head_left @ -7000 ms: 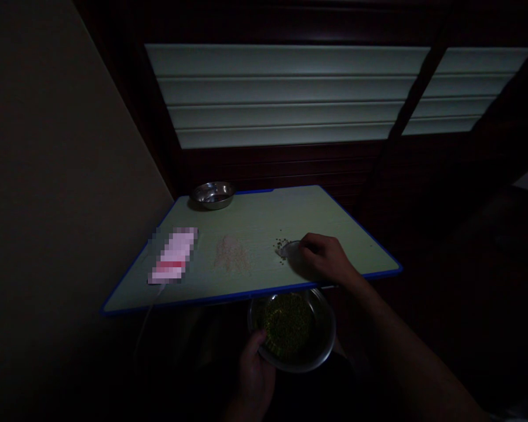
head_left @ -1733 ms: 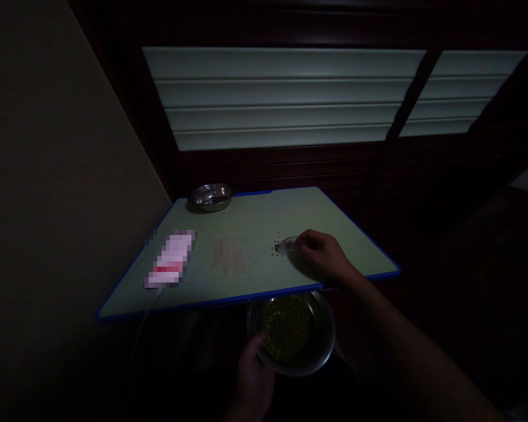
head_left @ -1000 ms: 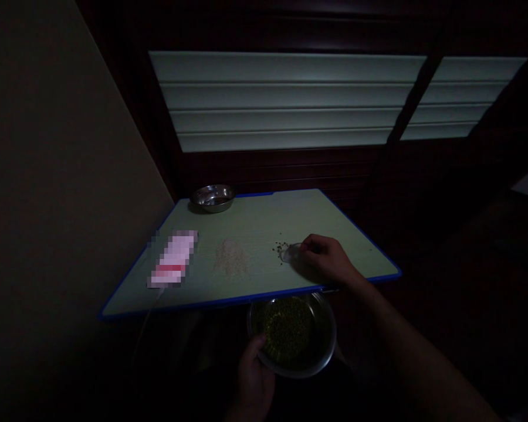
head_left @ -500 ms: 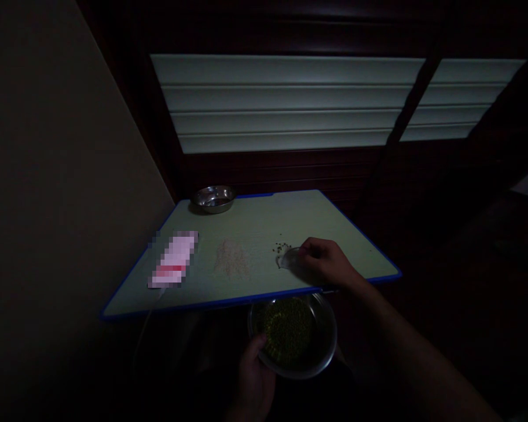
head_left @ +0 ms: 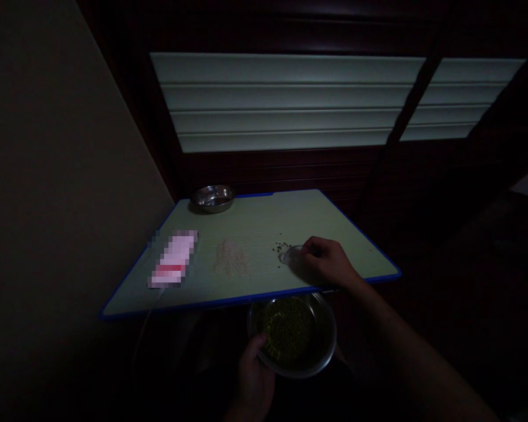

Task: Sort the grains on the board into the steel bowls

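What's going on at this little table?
Someone's left hand holds a metal bowl of small green beans or seeds just below the near edge of the table. The right hand has a small clear piece down by some scattered dark grains. A pale, crumbly pile lies nearby, with a blurred-out pink item and a second metal bowl beyond.

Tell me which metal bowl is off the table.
The held bowl, with small green grains in it: the left hand grips its rim, while the other bowl stands near the far left corner of the table.
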Tool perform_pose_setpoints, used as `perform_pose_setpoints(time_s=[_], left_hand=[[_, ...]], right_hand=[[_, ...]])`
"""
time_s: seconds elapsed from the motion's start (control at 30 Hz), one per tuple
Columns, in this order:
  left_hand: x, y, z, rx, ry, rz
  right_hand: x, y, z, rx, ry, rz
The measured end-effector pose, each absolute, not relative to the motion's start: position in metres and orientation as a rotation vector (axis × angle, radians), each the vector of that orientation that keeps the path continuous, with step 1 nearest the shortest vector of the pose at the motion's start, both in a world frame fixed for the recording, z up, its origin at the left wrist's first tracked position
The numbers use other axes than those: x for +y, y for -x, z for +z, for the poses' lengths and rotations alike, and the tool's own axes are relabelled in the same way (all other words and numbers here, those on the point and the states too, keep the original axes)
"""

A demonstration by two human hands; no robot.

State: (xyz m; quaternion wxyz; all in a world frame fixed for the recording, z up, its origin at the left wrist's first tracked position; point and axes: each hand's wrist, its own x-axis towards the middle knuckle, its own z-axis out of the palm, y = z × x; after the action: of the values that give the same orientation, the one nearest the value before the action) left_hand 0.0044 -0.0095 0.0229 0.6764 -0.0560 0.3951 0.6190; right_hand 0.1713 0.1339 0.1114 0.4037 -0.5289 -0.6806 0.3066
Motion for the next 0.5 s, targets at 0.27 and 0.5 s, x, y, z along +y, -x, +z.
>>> perform_pose_setpoints(time_s=[0.27, 0.5], left_hand=[[-0.0094, -0.0046, 0.0189, 0.864, 0.115, 1.421], [-0.0098, -0.0038, 0.0181, 0.875, 0.1, 1.427]], right_hand=[[0.134, -0.1693, 0.1087, -1.883, 1.346, 0.721], [0.1368, -0.1675, 0.1066, -1.809, 1.493, 0.513]])
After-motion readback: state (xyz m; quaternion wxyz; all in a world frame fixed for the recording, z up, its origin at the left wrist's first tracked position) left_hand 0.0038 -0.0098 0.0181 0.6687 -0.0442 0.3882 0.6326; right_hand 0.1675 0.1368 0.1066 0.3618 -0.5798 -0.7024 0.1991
